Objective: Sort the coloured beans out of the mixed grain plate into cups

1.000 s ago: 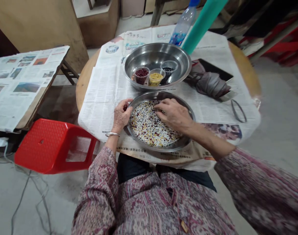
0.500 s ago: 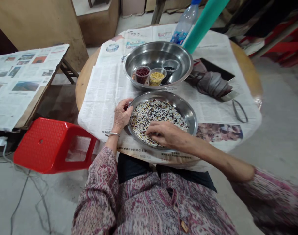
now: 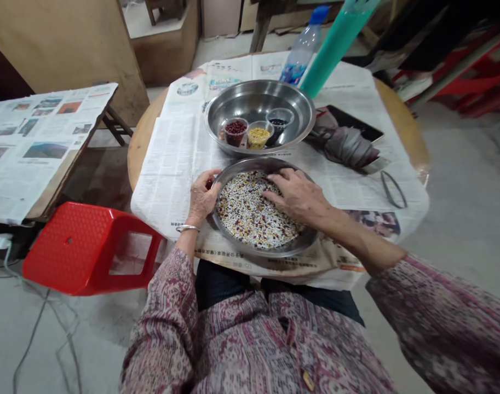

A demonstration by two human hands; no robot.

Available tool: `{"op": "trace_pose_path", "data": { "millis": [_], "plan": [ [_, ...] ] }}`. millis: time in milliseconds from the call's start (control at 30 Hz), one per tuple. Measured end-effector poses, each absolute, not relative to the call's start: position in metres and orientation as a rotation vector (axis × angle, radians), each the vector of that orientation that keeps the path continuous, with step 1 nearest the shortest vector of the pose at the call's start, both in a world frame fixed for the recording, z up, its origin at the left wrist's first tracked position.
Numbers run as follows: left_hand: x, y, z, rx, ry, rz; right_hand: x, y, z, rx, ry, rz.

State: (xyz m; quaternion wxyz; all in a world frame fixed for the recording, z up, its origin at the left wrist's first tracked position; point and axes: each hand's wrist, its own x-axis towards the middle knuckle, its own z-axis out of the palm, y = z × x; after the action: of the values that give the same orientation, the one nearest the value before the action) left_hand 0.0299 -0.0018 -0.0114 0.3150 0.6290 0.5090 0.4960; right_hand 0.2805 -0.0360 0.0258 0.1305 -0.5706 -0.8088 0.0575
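Note:
A shallow steel basin (image 3: 270, 253) holds a mix of white grains (image 3: 253, 213) with red and yellow beans scattered through it. My left hand (image 3: 202, 196), a silver bangle at its wrist, is curled at the basin's left rim with thumb and fingers gripping there. Something dark red shows in the curl of those fingers, too small to name. Over the right part of the mix lies my right hand (image 3: 301, 198), fingers spread and their tips at the grains. Behind stands a deeper steel basin (image 3: 219, 104) with clear cups of red beans (image 3: 235, 133), yellow beans (image 3: 258, 138) and black beans (image 3: 279, 123).
Newspaper (image 3: 171, 137) covers the round table. A plastic bottle (image 3: 303, 49) with a blue cap and a green tube-like object (image 3: 329, 52) stand at the back. To the right lies a folded grey umbrella (image 3: 348, 146). A red stool (image 3: 89, 246) is at the left.
My right hand has swept toward me through the grains, then back to the far right side, its fingers opening out. My left hand has stayed at the rim.

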Motion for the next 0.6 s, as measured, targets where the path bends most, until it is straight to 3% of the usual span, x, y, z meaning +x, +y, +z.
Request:
{"op": "trace_pose_path", "data": {
  "millis": [400, 600],
  "plan": [
    [0.028, -0.003, -0.01, 1.683, 1.333, 1.294, 0.232, -0.072, 0.039, -1.05, -2.398, 0.912],
    [0.029, -0.003, -0.01, 1.69, 1.347, 1.292, 0.218, -0.08, 0.035, -0.925, -2.619, 0.556]
  ]
}}
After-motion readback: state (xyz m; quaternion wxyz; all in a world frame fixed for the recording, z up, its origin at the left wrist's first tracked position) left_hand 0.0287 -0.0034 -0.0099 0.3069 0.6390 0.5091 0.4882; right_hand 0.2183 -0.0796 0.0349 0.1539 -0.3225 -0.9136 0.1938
